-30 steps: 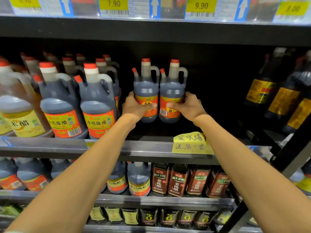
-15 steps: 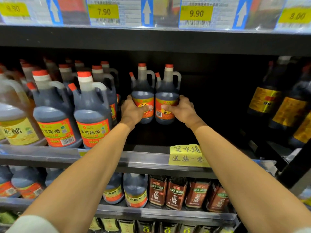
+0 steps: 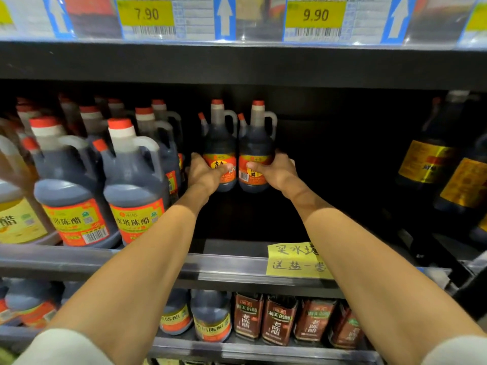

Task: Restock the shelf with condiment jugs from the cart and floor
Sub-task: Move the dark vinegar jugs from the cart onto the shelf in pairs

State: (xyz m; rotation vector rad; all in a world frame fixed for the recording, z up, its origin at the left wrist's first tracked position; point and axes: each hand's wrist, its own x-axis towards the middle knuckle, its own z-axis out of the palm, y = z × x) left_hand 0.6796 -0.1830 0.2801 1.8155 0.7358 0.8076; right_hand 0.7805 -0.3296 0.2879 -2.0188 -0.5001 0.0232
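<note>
From the head camera, two small jugs stand side by side, touching, deep in a dark gap on the middle shelf [image 3: 237, 262]. Each is a rounded, translucent plastic bottle filled with near-black liquid, with a narrow neck, a red cap, a looped handle on its right and a small red-tipped spout on its left; an orange-red label wraps the belly. The left jug [image 3: 220, 146] is gripped low by the left hand [image 3: 204, 173], thumb curled across the label front, fingers round its left side. The right jug [image 3: 257, 143] is gripped by the right hand [image 3: 276, 173], thumb pressed on the label beside the barcode, fingers wrapped round its right flank. Whether the jug bases sit on the shelf or hang just above it cannot be told in the shadow.

To the left, nearer the shelf edge, stand rows of larger jugs [image 3: 131, 185] of the same shape, with glossy orange labels and white collars under red caps. Far right stand dark bottles with gold labels [image 3: 432, 164]. A yellow handwritten note [image 3: 295, 259] is stuck on the metal shelf lip. Price tags [image 3: 315, 15] in clear plastic line the shelf above. Below, squarish brown bottles [image 3: 276, 320] stand in a row.
</note>
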